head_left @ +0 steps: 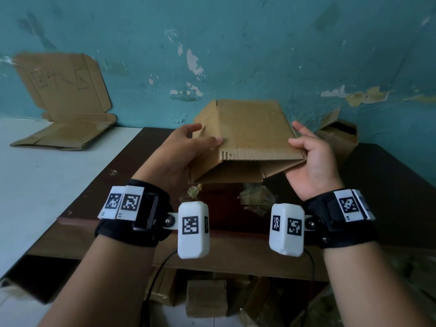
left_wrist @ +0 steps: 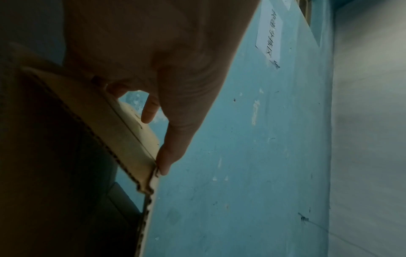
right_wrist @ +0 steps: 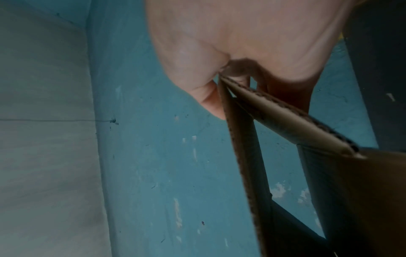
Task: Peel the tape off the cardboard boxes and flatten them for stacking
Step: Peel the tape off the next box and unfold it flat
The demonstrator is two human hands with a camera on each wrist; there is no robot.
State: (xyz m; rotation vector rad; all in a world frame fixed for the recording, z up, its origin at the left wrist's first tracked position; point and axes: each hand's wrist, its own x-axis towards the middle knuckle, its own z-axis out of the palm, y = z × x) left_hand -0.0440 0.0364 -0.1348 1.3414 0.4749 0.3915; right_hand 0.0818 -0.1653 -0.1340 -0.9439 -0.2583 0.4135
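Box in hand: we hold a cardboard box [head_left: 247, 140] up off the dark table [head_left: 389, 175], in front of the teal wall [head_left: 236, 43]. It is half collapsed, its top panel sloping toward us, both ends open and flaps hanging below.
Left hand: our left hand [head_left: 186, 147] lies along the box's left edge, thumb on the top panel, fingers [left_wrist: 163, 161] reaching to the corner. Fingers look mostly straight, pressing rather than clamping.
Right hand: our right hand [head_left: 311, 159] takes the right edge where two layers of board meet, thumb [right_wrist: 208, 102] on one face and the other fingers curled behind it, a pinch on the folded seam.
Tape: crumpled scraps of tape [head_left: 257, 199] lie on the table under the box; we see no tape on the faces turned to us.
Stack: a flattened box [head_left: 63, 135] lies on the white surface [head_left: 47, 185] to the left, another sheet leaning on the wall behind it.
Waiting: one more box [head_left: 337, 135] stands at the back right, just behind our right hand.
Risk: we judge that if we squeeze unevenly the panels may buckle off their creases, or the loose flaps may fold crooked.
Risk two: the left side is only pressed, so the box could slip and drop onto the tape scraps, which may stick.
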